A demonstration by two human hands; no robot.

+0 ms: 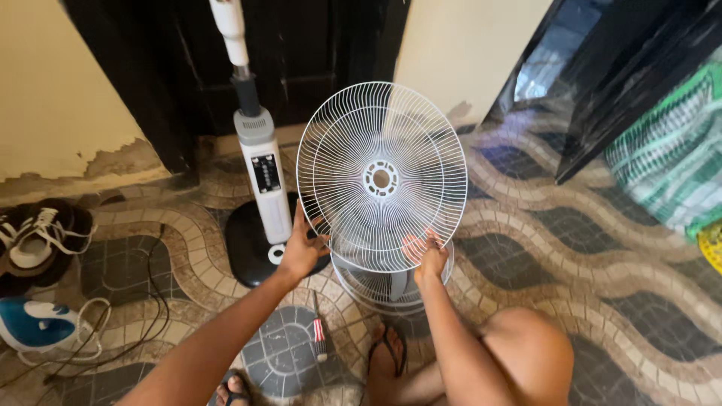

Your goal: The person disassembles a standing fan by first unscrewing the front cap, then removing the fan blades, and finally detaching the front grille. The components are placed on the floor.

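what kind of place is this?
Likely a home, on the floor by a dark door: patterned floor tiles, sneakers and a clothes iron lying about.

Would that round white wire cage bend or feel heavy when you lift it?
The wire fan guard is probably light: it is mostly gaps between thin wires. The left hand and right hand hold only its lower rim, yet it looks round, so likely fairly stiff, maybe slightly springy.

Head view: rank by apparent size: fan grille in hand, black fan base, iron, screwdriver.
1. Fan grille, though held nearest the camera, so it looks bigger.
2. Black fan base, partly hidden behind the stand.
3. Iron, cut off by the frame edge.
4. Screwdriver.
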